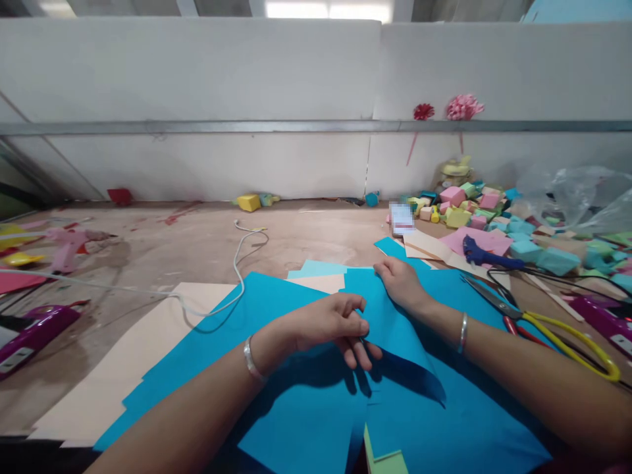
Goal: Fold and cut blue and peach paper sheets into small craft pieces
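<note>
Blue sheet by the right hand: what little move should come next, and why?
Maybe the left hand should smooth down the near corner of the blue sheet: that corner curls up, casting a shadow on the blue paper beneath, while the right hand is at the far edge.

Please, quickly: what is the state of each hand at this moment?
Left hand: loosely curled; whether it holds something cannot be told.
Right hand: closed, holding the raised blue sheet near its far edge.
</note>
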Available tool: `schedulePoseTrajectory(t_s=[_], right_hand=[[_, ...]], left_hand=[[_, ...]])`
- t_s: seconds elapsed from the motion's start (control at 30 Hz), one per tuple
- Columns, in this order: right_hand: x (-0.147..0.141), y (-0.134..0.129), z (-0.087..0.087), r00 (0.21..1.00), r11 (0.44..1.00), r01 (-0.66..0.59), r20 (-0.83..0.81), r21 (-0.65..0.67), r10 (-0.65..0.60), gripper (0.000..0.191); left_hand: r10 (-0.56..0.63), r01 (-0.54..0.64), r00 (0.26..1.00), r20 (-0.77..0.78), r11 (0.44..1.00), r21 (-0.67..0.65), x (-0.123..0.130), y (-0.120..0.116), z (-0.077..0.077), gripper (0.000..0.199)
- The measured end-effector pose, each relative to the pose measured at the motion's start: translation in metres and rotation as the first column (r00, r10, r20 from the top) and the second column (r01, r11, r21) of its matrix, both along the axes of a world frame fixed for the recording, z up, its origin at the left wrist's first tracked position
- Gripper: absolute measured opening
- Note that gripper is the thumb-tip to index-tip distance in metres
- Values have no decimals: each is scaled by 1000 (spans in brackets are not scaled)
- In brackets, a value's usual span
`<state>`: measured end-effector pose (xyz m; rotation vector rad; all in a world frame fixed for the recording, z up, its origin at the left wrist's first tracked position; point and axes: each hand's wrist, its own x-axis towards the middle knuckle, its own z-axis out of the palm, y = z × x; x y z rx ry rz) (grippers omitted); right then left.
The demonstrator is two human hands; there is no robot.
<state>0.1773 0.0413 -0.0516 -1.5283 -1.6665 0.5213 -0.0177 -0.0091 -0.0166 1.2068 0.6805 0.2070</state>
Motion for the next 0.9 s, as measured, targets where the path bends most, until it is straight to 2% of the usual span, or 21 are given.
schedulePoseTrajectory(t_s=[0.23, 0.4, 0.5, 0.57, 0.63, 0.83, 0.9], right_hand=[[-1, -2, 0, 999, 999, -44, -4, -5, 44, 28], [0, -4, 3, 998, 998, -63, -22, 4, 63, 29], [-2, -7, 3, 996, 997, -77, -33, 20, 77, 29], [-4, -11, 2, 995, 996, -90, -43, 30, 91, 28], [-8, -14, 1, 993, 994, -102, -59, 35, 104, 28], [-12, -19, 3, 970, 989, -146, -196, -9, 142, 32], [-12, -19, 5, 949, 983, -172, -275, -56, 151, 37]], left_hand=[[-74, 73, 997, 22, 997, 26, -1, 2, -3, 37], [-51, 52, 998, -38, 998, 27, 2, 0, 0, 40], [36, -12, 991, -131, 984, 177, 5, -2, 5, 39], [127, -63, 974, -190, 948, 312, 7, -3, 5, 41], [189, -98, 960, -207, 918, 385, 8, -3, 3, 41], [207, -154, 969, -138, 935, 319, 8, -2, -2, 42], [252, -210, 961, -112, 931, 300, 7, 0, -1, 44]])
